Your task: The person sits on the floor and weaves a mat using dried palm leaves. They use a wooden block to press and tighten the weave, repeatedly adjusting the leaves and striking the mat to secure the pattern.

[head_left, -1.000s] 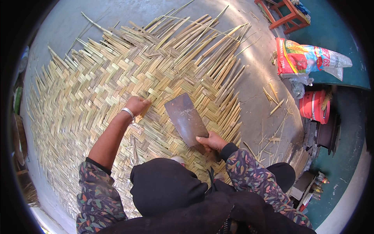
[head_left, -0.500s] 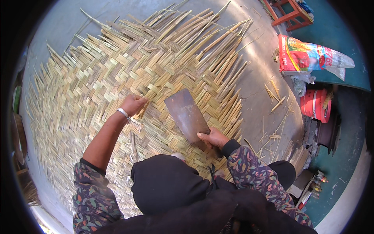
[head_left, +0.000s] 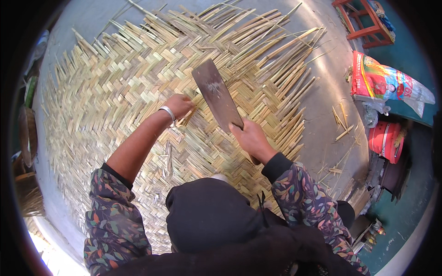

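A large herringbone mat [head_left: 124,96] woven from flat, pale reed strips lies spread in front of me, its loose ends fanning out at the far and right edges. Over its middle, my left hand [head_left: 180,106] is closed in a pinch on a thin reed strip [head_left: 197,102]; the fingertips are partly hidden. My right hand [head_left: 252,139] grips the handle of a cleaver [head_left: 215,92], whose broad, dark, worn blade slants up and to the left, close beside my left fingers. Part of the handle shows below my right hand.
On the right lie cut reed bits [head_left: 341,120] on the grey floor. Beyond them are a red printed plastic sack [head_left: 375,78], a red bucket [head_left: 384,140] and an orange-red wooden stool [head_left: 363,23]. A brown bundle of stalks [head_left: 28,202] sits at the far left.
The cleaver has shifted away from me and turned, so its blade looks narrower. My left hand keeps its pinch at about the same spot on the mat. The whole view has shifted somewhat.
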Demonstrator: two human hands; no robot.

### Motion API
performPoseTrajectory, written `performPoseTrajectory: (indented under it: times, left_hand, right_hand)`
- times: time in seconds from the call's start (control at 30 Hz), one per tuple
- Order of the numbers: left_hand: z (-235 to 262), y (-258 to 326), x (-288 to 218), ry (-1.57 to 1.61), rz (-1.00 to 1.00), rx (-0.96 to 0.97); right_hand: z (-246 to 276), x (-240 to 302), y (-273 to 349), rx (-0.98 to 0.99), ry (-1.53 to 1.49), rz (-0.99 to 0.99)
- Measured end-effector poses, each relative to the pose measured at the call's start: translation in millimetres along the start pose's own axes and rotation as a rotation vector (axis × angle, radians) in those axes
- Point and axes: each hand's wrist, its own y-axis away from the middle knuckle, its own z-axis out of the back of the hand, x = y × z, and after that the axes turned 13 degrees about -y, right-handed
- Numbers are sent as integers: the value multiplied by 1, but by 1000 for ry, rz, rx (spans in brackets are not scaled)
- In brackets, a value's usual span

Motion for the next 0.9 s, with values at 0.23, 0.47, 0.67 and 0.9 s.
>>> performPoseTrajectory:
  times: [0.23, 0.47, 0.67, 0.9]
  left_hand:
    - [9, 12, -16, 102, 21, 167]
    - [5, 5, -16, 168, 128, 225]
    - [-1, 2, -17, 239, 206, 196]
    - [-14, -13, 0, 350, 168, 218]
  right_hand:
    - [-28, 25, -36, -58, 37, 19]
    - [-36, 28, -43, -36, 9, 5]
    - [-40, 31, -48, 10, 24, -29]
    - [-44, 23, -59, 14, 167, -12]
